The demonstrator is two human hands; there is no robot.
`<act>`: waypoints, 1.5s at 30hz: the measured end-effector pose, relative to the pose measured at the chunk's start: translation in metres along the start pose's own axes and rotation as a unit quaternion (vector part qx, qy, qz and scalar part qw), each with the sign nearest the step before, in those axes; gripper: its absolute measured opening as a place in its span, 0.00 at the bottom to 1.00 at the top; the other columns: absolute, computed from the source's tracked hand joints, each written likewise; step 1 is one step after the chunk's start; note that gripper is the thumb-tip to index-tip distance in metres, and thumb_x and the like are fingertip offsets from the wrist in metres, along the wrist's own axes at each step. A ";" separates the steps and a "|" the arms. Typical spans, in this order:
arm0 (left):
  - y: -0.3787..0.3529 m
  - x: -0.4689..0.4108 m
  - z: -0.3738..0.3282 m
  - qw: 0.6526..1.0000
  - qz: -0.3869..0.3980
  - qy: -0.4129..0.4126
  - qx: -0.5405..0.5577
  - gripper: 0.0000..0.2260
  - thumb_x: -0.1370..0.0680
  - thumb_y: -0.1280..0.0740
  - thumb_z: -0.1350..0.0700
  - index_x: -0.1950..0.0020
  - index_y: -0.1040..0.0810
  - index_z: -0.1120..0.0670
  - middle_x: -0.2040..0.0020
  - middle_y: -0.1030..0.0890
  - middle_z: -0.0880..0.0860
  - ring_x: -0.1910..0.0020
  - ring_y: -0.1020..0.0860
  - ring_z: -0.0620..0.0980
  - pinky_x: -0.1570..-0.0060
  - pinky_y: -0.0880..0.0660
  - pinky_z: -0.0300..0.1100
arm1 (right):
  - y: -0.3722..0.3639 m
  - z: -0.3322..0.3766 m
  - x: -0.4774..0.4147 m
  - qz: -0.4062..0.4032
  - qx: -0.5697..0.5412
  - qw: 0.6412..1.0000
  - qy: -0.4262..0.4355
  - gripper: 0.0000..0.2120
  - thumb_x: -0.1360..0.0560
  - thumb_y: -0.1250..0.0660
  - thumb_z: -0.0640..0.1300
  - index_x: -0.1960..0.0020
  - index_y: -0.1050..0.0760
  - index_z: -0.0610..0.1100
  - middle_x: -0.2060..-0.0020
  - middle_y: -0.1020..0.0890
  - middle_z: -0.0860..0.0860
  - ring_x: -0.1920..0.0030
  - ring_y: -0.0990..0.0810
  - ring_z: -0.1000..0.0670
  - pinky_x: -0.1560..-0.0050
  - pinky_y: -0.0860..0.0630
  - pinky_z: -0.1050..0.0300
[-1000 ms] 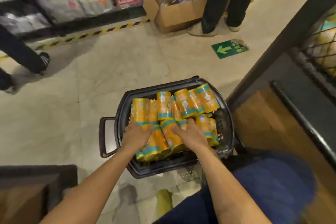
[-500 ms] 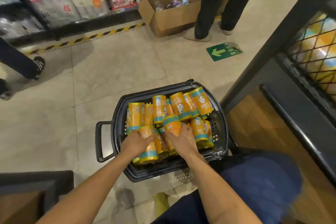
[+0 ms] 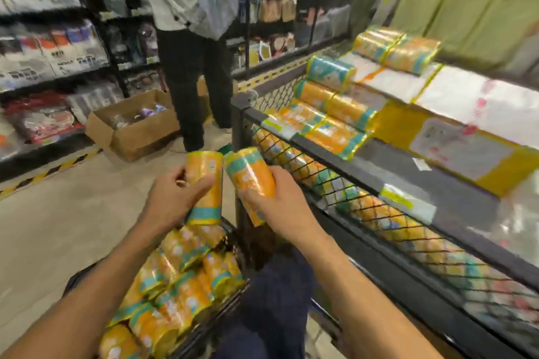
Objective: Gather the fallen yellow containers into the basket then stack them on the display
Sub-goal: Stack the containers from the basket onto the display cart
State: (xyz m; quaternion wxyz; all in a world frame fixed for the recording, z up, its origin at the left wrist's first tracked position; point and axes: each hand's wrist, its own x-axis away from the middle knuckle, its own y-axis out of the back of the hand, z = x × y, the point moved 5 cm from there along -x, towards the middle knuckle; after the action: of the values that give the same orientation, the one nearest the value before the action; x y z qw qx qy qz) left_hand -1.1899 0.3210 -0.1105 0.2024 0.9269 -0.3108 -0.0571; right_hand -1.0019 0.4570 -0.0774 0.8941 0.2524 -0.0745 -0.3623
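Note:
My left hand point(image 3: 175, 201) grips an upright yellow container with a teal band point(image 3: 205, 181), lifted above the basket. Beside it my right hand point(image 3: 280, 207) holds a second yellow container point(image 3: 250, 175), tilted toward the display. Below my arms several more yellow containers point(image 3: 175, 285) lie piled in the dark basket point(image 3: 233, 297), whose rim is mostly hidden. To the right, the display shelf point(image 3: 364, 166) carries rows of stacked yellow containers point(image 3: 329, 122), and more show behind its black wire mesh point(image 3: 379, 213).
A person in dark trousers point(image 3: 192, 90) stands just ahead beside an open cardboard box point(image 3: 131, 128) on the floor. Shelves of packaged goods point(image 3: 43, 61) line the left side behind a yellow-black floor stripe. My knee in blue fabric point(image 3: 271, 300) is at the bottom.
Both hands have lifted out of the basket, each with one yellow container. The camera has tilted up and to the right, so the display shelf is now in view.

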 end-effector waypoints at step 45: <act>-0.401 -0.016 -0.209 0.648 0.624 -0.248 -0.359 0.19 0.27 0.23 0.41 0.37 0.18 0.40 0.42 0.17 0.40 0.42 0.19 0.43 0.36 0.23 0.48 | 0.317 -0.200 0.049 0.054 0.127 0.945 -0.296 0.15 0.19 0.33 0.58 0.44 0.17 0.47 0.54 0.15 0.50 0.55 0.18 0.52 0.51 0.22 0.55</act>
State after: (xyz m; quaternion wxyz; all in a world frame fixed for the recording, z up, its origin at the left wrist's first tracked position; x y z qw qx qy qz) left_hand -0.9326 0.6922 -0.0854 0.4221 0.3202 -0.8097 -0.2523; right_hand -0.7096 0.6961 -0.0916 0.8108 0.2405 -0.3946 -0.3593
